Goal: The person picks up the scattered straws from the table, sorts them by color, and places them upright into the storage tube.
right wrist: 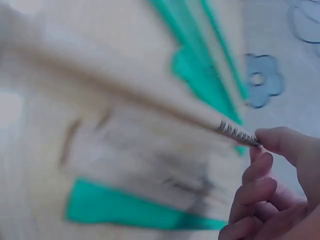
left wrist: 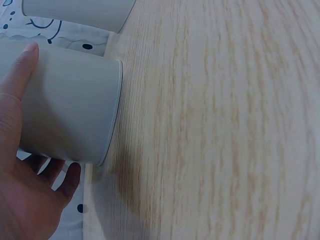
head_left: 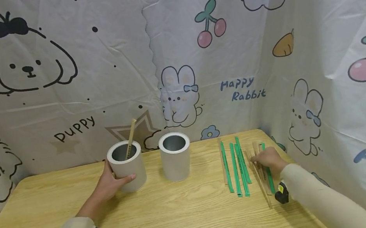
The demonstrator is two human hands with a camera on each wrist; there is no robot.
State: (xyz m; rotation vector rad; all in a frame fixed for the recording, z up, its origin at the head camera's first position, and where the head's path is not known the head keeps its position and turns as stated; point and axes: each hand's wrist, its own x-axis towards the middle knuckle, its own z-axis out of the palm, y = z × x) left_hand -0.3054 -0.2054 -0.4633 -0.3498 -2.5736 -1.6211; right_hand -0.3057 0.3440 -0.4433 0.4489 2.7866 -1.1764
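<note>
On the left, my left hand [head_left: 111, 183] grips a white cylindrical container [head_left: 130, 177], thumb across its front and fingers round the far side. One tan stick [head_left: 131, 135] leans inside it, rising above the rim. A second white container [head_left: 176, 165] stands upright to its right. At the table's right, my right hand [head_left: 269, 159] pinches one end of pale-brown wrapped chopsticks [right wrist: 165, 107], dark lettering near the fingertips. Beneath that hand lie another clear wrapped packet [right wrist: 135, 155] and a green packet [right wrist: 120, 205], both blurred in the right wrist view.
Several slim green packets [head_left: 235, 169] and a brownish one [head_left: 223, 163] lie roughly side by side left of the right hand. The wood-grain table [head_left: 171, 222] ends at a printed cloth [head_left: 120, 72] behind and at the right.
</note>
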